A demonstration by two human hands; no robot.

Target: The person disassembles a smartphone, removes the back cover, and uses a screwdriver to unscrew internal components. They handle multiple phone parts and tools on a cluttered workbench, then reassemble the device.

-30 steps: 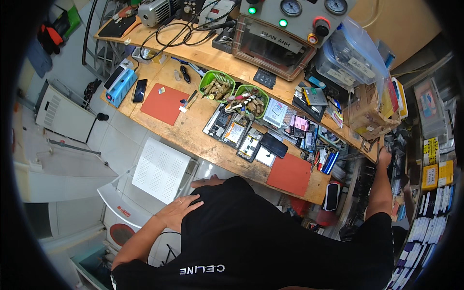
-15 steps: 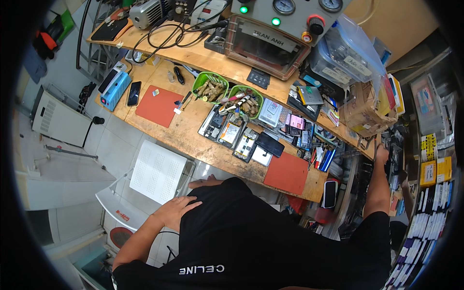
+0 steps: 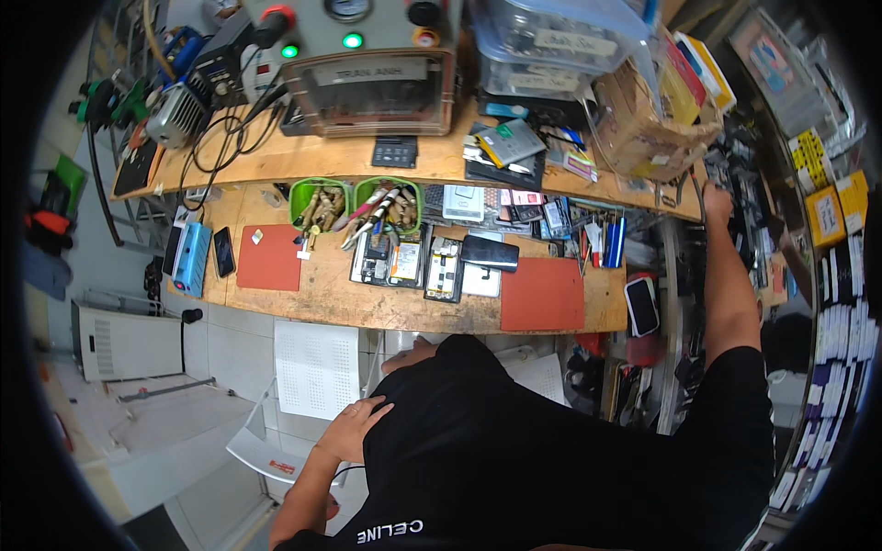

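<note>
My left hand (image 3: 358,433) lies on my black clothing at the thigh, its fingers stretched out and nothing in it. Far to the right, my right arm reaches forward, and my right hand (image 3: 719,206) is at the right end of the wooden shelf (image 3: 634,188). Its fingers look closed beside a thin dark thing (image 3: 698,193) at the shelf's end. Whether they grip that or the edge is too small to make out. Opened phones (image 3: 444,268) and a dark phone (image 3: 490,253) lie on the wooden workbench (image 3: 367,312), away from both hands.
Two red mats (image 3: 542,294) lie on the bench, with green baskets (image 3: 322,207) of tools between them. A grey machine with gauges (image 3: 381,92), clear plastic boxes (image 3: 560,41) and a cardboard box (image 3: 652,119) stand on the shelf. A white perforated chair (image 3: 317,367) is at left.
The view has turned, so the bench now lies nearly level and its things sit further left. My left hand stays on my thigh; my right hand stays by the shelf's end.
</note>
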